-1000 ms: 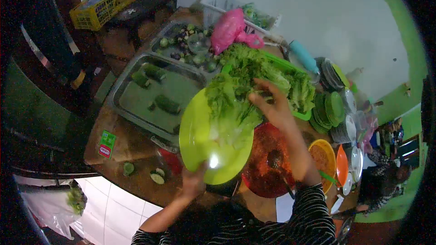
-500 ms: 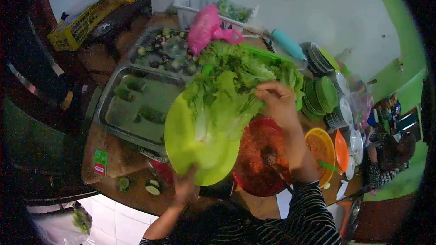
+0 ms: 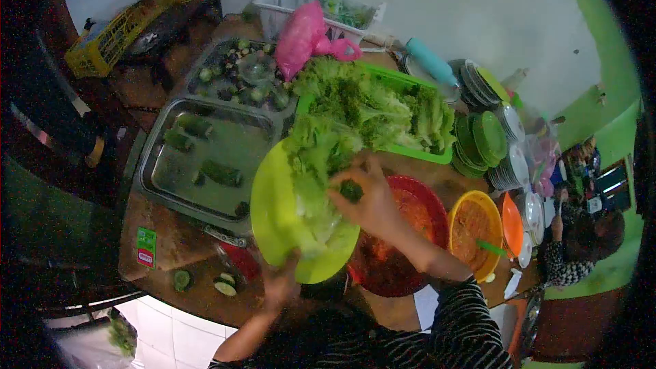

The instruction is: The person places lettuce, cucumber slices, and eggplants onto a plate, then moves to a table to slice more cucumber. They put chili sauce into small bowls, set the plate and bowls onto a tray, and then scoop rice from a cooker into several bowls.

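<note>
My left hand (image 3: 281, 281) grips the near rim of a lime-green plate (image 3: 273, 219), holding it tilted above the wooden counter. Lettuce leaves (image 3: 316, 164) lie across the plate. My right hand (image 3: 365, 198) rests over the plate's right side, its fingers pinched on a small dark green sprig (image 3: 351, 190) next to the lettuce. Behind the plate, a green tray (image 3: 410, 154) carries a big heap of lettuce and herbs (image 3: 369, 106).
A metal tray with cucumbers (image 3: 205, 164) stands left, another with small vegetables (image 3: 242, 72) behind it. A red bowl of sauce (image 3: 403, 232), an orange bowl (image 3: 475, 225), stacked plates (image 3: 502, 147), a pink bag (image 3: 304, 37) and cucumber slices (image 3: 225, 285) surround the plate. A person sits far right.
My right hand came down from the herb heap to the plate, bringing a small green sprig. The plate stayed in my left hand, with more lettuce on it than a second ago.
</note>
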The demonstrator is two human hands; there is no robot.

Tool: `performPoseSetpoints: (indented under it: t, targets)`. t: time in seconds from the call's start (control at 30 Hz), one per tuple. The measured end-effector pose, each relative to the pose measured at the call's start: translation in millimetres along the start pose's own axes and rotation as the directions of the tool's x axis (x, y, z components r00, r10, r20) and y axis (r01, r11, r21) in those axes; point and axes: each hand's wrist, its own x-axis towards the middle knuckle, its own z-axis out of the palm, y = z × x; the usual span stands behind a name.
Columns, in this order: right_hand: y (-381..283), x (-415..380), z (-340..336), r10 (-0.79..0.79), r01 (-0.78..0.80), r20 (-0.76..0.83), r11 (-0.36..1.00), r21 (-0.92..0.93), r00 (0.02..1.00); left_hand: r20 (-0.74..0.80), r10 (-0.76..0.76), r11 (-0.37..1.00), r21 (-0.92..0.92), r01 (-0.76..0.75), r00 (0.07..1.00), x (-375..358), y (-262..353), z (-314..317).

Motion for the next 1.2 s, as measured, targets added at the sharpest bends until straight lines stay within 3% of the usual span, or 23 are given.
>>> performPoseSetpoints:
  t: [0.1,0.2,0.23,0.3,0.37,0.43,0.5,0.53,0.6,0.63,0.67,0.7,0.8,0.83,0.87,0.93,1.0,1.03,1.07,1.13,1.2]
  targets:
    - [10.2,3.0,-0.1,-0.068,0.073,-0.036,0.98,0.186,0.997,0.014,-0.016,1.0,-0.003,0.016,1.0,0.0,3.0,-3.8]
    - [4.8,-2.6,-14.7,0.32,-0.356,0.156,0.836,0.417,0.934,-0.024,-0.047,0.998,-0.033,0.046,0.999,-2.4,7.5,-4.6]
    - [10.5,-2.7,-18.2,0.305,-0.321,0.139,0.702,0.635,0.942,-0.016,-0.07,0.995,-0.069,0.069,0.997,-3.4,12.6,-1.6]
    - [27.9,0.6,-29.1,0.296,-0.188,0.094,0.307,0.933,0.951,0.008,-0.116,0.984,-0.138,0.116,0.993,-6.3,26.7,6.9]
    - [47.4,15.0,-58.5,0.344,-0.129,-0.073,0.527,0.84,0.936,-0.007,-0.122,0.983,-0.136,0.12,0.993,-7.3,33.0,9.6]
    - [67.2,43.8,-89.9,0.393,-0.064,-0.242,0.624,0.779,0.887,-0.003,-0.136,0.987,-0.084,0.135,0.991,-5.8,30.3,5.6]
    - [97.2,68.2,-121.3,0.257,0.009,-0.328,0.775,0.632,0.909,0.019,-0.155,0.988,0.012,0.155,0.988,0.8,15.6,-9.0]
    - [111.3,79.0,-135.0,0.217,0.015,-0.358,0.839,0.545,0.908,-0.011,-0.09,0.992,0.092,0.091,0.996,1.8,11.4,-11.3]
    - [135.3,95.3,-149.4,0.25,-0.112,-0.395,0.933,0.341,0.884,-0.058,0.047,0.967,0.254,-0.031,0.997,3.4,6.2,-12.7]
    - [157.5,99.3,-147.0,0.065,-0.052,-0.436,0.998,0.044,0.898,-0.051,0.031,0.969,0.246,-0.017,0.998,3.6,9.3,-11.7]
    - [184.9,100.8,-138.3,-0.123,0.011,-0.421,0.966,-0.257,0.899,-0.043,0.014,0.971,0.24,-0.003,0.999,2.8,15.6,-10.5]
    - [199.1,103.0,-133.4,-0.299,0.072,-0.352,0.843,-0.534,0.887,-0.036,-0.001,0.972,0.234,0.01,0.999,2.8,21.3,-8.9]
    - [170.1,94.2,-80.9,-0.216,0.19,0.005,0.848,-0.495,0.976,-0.048,-0.055,0.942,0.329,0.068,0.997,1.3,30.0,-6.8]
    - [172.4,93.0,-64.9,-0.151,0.207,0.153,0.852,-0.481,0.977,-0.039,-0.047,0.959,0.279,0.056,0.998,-1.1,31.9,-6.3]
    - [174.4,92.0,-55.0,-0.127,0.219,0.197,0.789,-0.573,0.972,-0.029,-0.039,0.972,0.23,0.044,0.999,-3.8,33.8,-4.8]
    - [164.7,92.8,-42.7,-0.065,0.253,0.274,0.63,-0.734,0.959,-0.024,-0.036,0.983,0.181,0.04,0.999,-8.0,39.6,-2.5]
    - [198.6,103.9,-39.4,0.072,0.036,0.136,0.75,-0.66,0.988,-0.034,-0.047,0.983,0.175,0.053,0.998,-8.5,45.3,0.2]
    - [215.7,111.1,-42.1,0.146,-0.07,0.076,0.791,-0.608,0.986,-0.014,0.022,0.959,0.282,-0.017,1.0,-8.0,39.7,-3.9]
    - [223.9,115.4,-48.2,0.115,-0.108,-0.022,0.824,-0.557,0.993,0.013,0.087,0.92,0.383,-0.086,0.996,-7.4,29.3,-13.2]
    - [238.2,122.5,-63.1,0.065,-0.161,-0.224,0.883,-0.441,0.972,0.184,0.306,0.643,0.684,-0.346,0.934,-7.4,23.6,-29.0]
    - [245.8,133.1,-84.9,-0.008,-0.091,-0.331,0.956,-0.281,0.944,0.532,0.433,-0.008,0.809,-0.587,0.727,-5.7,23.3,-38.2]
